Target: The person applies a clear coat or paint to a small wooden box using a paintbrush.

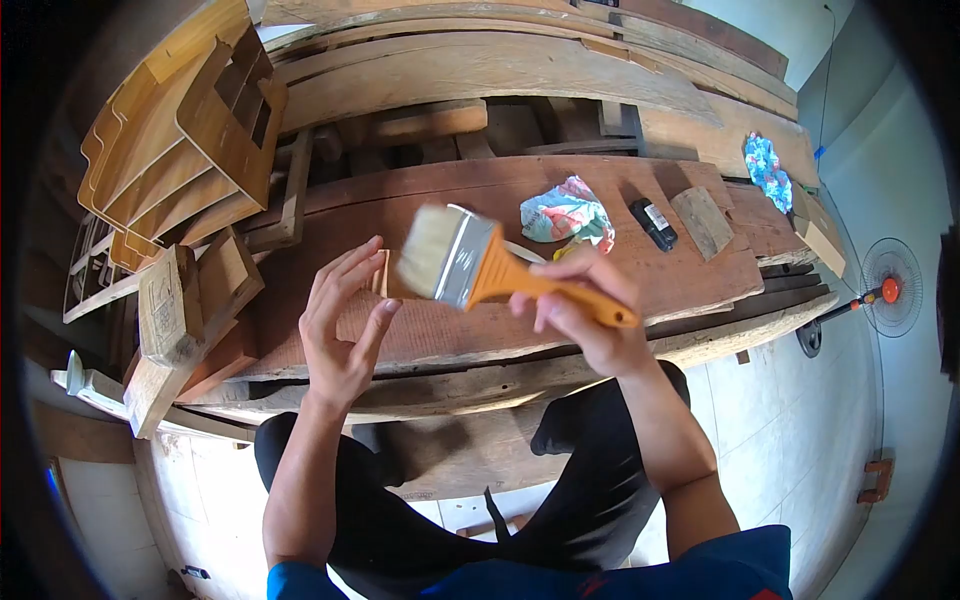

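My right hand grips the orange handle of a wide paintbrush. Its pale bristles point left, towards my left hand, and are slightly blurred. My left hand is raised over the table, with a small wooden piece between its fingertips and thumb. The bristles partly cover that piece, so its full shape is hidden. Beyond the brush lies a crumpled patterned cloth, with a yellow item partly hidden beside my right hand.
A reddish wooden plank table spans the middle. On it are a black bottle and a flat wood offcut. A wooden desk organizer stands at left, above wooden blocks. Long boards lie behind; a fan is at right.
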Demonstrator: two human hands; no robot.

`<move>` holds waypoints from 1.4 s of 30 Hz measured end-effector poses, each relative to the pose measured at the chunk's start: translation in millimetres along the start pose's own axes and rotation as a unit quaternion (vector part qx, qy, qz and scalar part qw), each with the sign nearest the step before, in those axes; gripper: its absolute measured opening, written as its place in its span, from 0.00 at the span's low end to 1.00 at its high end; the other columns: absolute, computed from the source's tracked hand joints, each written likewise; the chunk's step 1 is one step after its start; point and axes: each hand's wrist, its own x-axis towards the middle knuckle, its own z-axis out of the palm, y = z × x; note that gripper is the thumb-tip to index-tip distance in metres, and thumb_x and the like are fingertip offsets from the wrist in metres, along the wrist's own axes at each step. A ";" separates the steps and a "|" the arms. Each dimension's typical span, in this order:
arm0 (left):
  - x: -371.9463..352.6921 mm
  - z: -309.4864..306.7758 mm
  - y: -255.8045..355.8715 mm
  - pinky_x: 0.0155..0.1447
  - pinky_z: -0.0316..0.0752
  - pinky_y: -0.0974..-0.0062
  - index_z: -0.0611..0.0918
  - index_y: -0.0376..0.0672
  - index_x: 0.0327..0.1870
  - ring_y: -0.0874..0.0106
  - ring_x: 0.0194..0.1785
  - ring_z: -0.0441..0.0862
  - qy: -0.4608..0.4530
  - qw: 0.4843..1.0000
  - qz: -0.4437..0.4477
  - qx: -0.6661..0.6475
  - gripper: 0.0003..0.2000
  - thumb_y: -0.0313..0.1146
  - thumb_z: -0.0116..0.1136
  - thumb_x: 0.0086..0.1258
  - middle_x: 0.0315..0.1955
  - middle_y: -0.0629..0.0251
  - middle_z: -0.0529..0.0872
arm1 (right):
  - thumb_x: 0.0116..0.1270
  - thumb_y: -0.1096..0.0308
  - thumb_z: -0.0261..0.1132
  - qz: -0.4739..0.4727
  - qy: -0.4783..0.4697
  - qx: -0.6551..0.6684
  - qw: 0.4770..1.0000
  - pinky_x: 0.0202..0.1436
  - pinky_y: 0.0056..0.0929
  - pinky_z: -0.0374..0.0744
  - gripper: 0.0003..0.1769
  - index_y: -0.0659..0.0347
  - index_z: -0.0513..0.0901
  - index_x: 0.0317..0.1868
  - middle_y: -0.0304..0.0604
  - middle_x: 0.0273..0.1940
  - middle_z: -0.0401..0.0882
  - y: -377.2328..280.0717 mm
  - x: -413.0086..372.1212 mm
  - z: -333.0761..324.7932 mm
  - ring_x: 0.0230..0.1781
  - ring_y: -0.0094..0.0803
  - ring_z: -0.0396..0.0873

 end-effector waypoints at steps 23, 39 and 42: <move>0.2 -0.3 3.1 0.80 0.70 0.52 0.87 0.38 0.63 0.53 0.73 0.80 -0.017 1.000 0.001 0.002 0.20 0.27 0.72 0.70 0.67 0.51 0.86 | 0.79 0.71 0.68 0.026 -0.011 0.027 0.999 0.46 0.25 0.89 0.13 0.69 0.81 0.58 0.52 0.45 0.91 -18.4 0.4 0.0 0.45 0.30 0.91; -2.4 -2.0 -3.0 0.81 0.69 0.52 0.83 0.43 0.70 0.55 0.77 0.76 -0.036 0.999 -0.001 -0.002 0.21 0.35 0.65 0.79 0.73 0.51 0.81 | 0.77 0.75 0.70 0.024 -0.071 0.021 0.997 0.45 0.22 0.88 0.12 0.67 0.84 0.57 0.49 0.45 0.92 -16.2 -0.9 -10.4 0.46 0.28 0.92; -2.5 -0.4 -1.9 0.81 0.69 0.53 0.83 0.42 0.70 0.54 0.77 0.76 -0.023 0.999 0.001 0.023 0.21 0.34 0.64 0.79 0.72 0.51 0.82 | 0.77 0.73 0.71 0.022 -0.060 0.009 0.998 0.46 0.22 0.89 0.13 0.68 0.84 0.58 0.49 0.47 0.92 -14.5 -0.3 -13.4 0.44 0.29 0.92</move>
